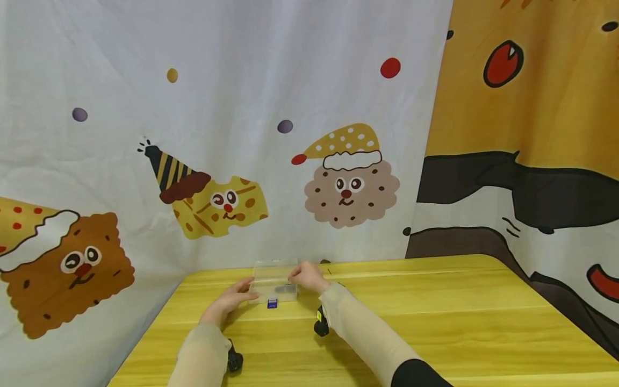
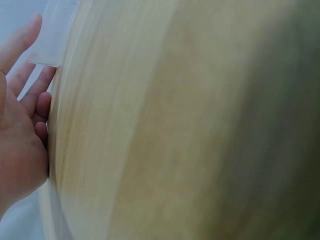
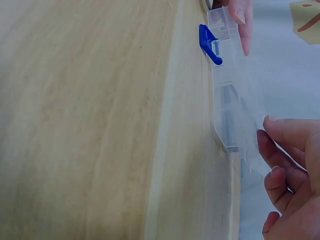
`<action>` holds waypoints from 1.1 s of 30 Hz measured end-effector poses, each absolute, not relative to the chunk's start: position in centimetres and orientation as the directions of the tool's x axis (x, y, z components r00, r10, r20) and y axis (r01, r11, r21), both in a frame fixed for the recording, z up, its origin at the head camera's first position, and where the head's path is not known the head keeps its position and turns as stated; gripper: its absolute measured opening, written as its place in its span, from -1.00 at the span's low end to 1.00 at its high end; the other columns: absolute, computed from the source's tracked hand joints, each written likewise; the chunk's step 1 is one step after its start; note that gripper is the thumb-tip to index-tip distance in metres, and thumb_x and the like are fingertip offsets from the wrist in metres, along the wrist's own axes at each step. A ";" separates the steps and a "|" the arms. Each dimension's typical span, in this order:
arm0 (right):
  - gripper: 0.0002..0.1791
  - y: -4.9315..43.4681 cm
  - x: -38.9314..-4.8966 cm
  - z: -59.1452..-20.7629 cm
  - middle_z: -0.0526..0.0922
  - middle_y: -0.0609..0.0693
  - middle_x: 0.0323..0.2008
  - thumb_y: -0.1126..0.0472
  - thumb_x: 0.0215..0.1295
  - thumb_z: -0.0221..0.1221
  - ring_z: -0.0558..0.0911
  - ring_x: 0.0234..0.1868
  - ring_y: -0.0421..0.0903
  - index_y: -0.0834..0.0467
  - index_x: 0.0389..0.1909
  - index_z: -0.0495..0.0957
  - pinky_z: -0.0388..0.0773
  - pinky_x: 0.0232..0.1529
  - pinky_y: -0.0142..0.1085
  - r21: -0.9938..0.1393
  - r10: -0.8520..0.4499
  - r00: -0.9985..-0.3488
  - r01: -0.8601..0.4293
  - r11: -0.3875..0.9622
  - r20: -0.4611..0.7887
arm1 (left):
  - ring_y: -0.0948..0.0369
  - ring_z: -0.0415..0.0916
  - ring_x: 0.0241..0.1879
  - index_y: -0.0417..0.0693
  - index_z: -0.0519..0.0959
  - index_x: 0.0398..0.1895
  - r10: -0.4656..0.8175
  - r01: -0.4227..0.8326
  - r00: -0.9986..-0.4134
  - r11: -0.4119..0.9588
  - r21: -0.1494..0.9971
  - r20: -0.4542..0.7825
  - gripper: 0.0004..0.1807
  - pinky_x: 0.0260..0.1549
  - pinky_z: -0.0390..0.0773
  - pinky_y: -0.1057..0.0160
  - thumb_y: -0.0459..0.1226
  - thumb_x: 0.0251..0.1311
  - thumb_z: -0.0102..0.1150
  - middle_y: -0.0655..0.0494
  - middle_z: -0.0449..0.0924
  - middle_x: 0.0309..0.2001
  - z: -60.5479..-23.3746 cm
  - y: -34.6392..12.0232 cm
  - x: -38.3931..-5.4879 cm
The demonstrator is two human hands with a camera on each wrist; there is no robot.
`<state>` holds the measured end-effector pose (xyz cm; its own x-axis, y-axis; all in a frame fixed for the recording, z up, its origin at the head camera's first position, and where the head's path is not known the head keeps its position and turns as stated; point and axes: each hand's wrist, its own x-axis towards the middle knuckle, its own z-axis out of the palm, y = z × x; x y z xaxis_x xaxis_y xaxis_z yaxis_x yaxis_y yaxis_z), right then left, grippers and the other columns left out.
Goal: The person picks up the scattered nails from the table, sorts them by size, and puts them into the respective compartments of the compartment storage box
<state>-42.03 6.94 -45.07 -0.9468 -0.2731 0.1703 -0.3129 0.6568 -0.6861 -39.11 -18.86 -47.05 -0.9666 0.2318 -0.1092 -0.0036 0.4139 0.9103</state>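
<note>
The work is laid out on a yellow wood-grain table [image 1: 464,317], its back edge meeting a white fabric backdrop [image 1: 232,70] that hangs in soft folds behind it. The cloth is printed with cartoon figures: a brown biscuit [image 1: 82,269] at the left, a cheese wedge in a striped party hat [image 1: 222,207], a round pinkish cookie in a spotted cap [image 1: 351,193], plus scattered dots and a large orange, black and white character at the right. Near the table's back edge, left of its middle, sits a transparent plastic box [image 1: 289,296], its clear lid [image 1: 272,270] raised at the rear and a blue latch [image 1: 272,303] at the front. A greyish shape shows through the plastic; I cannot tell what it is. The left hand [image 1: 232,299] lies at the box's left end, relaxed, thumb extended toward the front and other fingers farther back, touching without clenching. The right hand [image 1: 309,276] pinches the lid's right edge between thumb and forefinger, hiding part of that side. Black wrist cameras [image 1: 321,324] sit beside the beige sleeves [image 1: 369,328], and the right forearm crosses the table in front, covering some wood. The left wrist view catches only a corner of the box.
</note>
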 end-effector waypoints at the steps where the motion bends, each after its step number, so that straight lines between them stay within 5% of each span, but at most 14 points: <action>1: -0.90 7.0 -42.0 -45.0 0.74 -0.14 -0.36 0.19 0.21 0.30 0.65 -0.22 -0.11 0.10 -0.38 0.77 0.17 0.15 0.18 -0.685 -0.277 -0.945 -0.317 0.655 0.173 | -0.28 0.01 0.38 -0.18 0.14 0.48 0.232 -0.007 -0.966 0.413 0.911 -0.112 -0.15 0.27 0.03 -0.30 -0.18 0.19 0.32 -0.41 0.06 0.41 -47.1 -18.9 -39.2; 5: -0.87 7.7 -41.6 -44.8 0.74 -0.06 -0.33 0.25 0.24 0.27 0.66 -0.25 -0.12 0.19 -0.32 0.76 0.39 0.11 0.05 -0.733 -0.300 -0.937 -0.332 0.594 0.181 | -0.28 0.00 0.39 -0.18 0.14 0.48 0.245 -0.004 -0.963 0.414 0.910 -0.115 -0.15 0.28 0.02 -0.30 -0.17 0.20 0.31 -0.40 0.05 0.42 -47.2 -18.8 -39.3; 9: -0.84 8.8 -41.0 -44.1 0.73 0.06 -0.27 0.33 0.25 0.25 0.67 -0.22 -0.05 0.32 -0.25 0.73 0.61 -0.16 -0.17 -0.785 -0.324 -0.924 -0.352 0.510 0.204 | -0.28 -0.04 0.40 -0.19 0.12 0.49 0.261 0.001 -0.958 0.407 0.914 -0.115 -0.16 0.28 0.00 -0.31 -0.18 0.22 0.30 -0.40 0.01 0.43 -47.2 -18.9 -39.4; 19: -0.78 12.4 -40.1 -43.0 0.70 0.12 -0.13 0.26 0.32 0.21 0.63 -0.05 0.04 0.32 -0.17 0.71 0.56 0.00 -0.09 -0.809 -0.317 -0.931 -0.325 0.491 0.181 | -0.29 -0.06 0.40 -0.22 0.10 0.49 0.274 0.016 -0.956 0.414 0.910 -0.108 -0.16 0.28 -0.01 -0.31 -0.19 0.23 0.28 -0.44 0.00 0.42 -47.3 -19.2 -39.6; 21: -0.77 13.3 -39.8 -43.0 0.69 0.09 -0.11 0.23 0.33 0.21 0.63 -0.09 -0.05 0.29 -0.15 0.71 0.56 -0.02 -0.14 -0.814 -0.323 -0.931 -0.318 0.487 0.170 | -0.30 -0.07 0.40 -0.22 0.09 0.49 0.278 0.018 -0.954 0.417 0.909 -0.109 -0.16 0.28 -0.01 -0.31 -0.19 0.24 0.27 -0.44 -0.01 0.42 -47.3 -19.3 -39.6; 25: -0.75 15.0 -39.2 -43.0 0.69 0.07 -0.12 0.18 0.34 0.21 0.45 -0.51 -0.23 0.24 -0.10 0.70 0.50 -0.38 -0.28 -0.832 -0.323 -0.935 -0.291 0.472 0.144 | -0.29 -0.07 0.41 -0.19 0.10 0.50 0.276 0.011 -0.954 0.421 0.907 -0.117 -0.14 0.28 -0.01 -0.31 -0.15 0.23 0.29 -0.41 -0.02 0.43 -47.2 -19.4 -39.6; 27: -0.74 15.9 -38.9 -43.1 0.69 0.07 -0.12 0.17 0.35 0.20 0.42 -0.53 -0.25 0.23 -0.08 0.70 0.47 -0.40 -0.30 -0.843 -0.318 -0.938 -0.282 0.459 0.141 | -0.29 -0.07 0.41 -0.19 0.10 0.50 0.277 0.011 -0.954 0.419 0.908 -0.116 -0.14 0.28 -0.02 -0.31 -0.14 0.22 0.29 -0.42 -0.03 0.43 -47.1 -19.4 -39.6; 33: -0.70 18.6 -37.5 -43.7 0.68 0.10 -0.08 0.20 0.36 0.19 0.62 -0.12 0.05 0.32 -0.04 0.66 0.54 -0.06 0.02 -0.873 -0.309 -0.942 -0.258 0.414 0.132 | -0.29 -0.07 0.40 -0.17 0.09 0.50 0.280 0.011 -0.953 0.424 0.905 -0.119 -0.15 0.28 -0.02 -0.32 -0.16 0.24 0.28 -0.41 -0.03 0.43 -47.3 -19.4 -39.7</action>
